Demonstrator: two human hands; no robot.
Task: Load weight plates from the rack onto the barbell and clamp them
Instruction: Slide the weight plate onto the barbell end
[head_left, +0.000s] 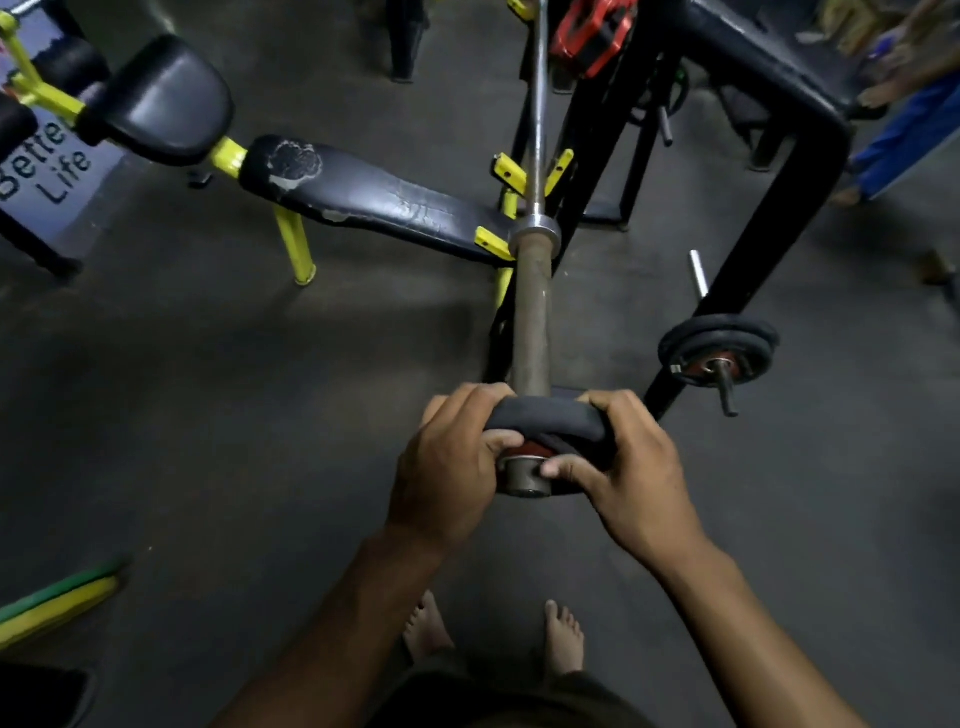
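Both hands grip a small black plate (550, 418) at the near end of the barbell (531, 312), the sleeve tip poking through its hole. The left hand (452, 467) wraps the left rim, the right hand (628, 462) the right, thumbs in front. A bench (363, 197) lies left; right, more plates (719, 345) sit on a rack (769, 218) peg. The sleeve ahead is bare.

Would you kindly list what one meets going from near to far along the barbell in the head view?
Bare feet → small black weight plate gripped by both hands at the sleeve end → rusty brown barbell sleeve → shiny steel collar → thin chrome bar shaft.
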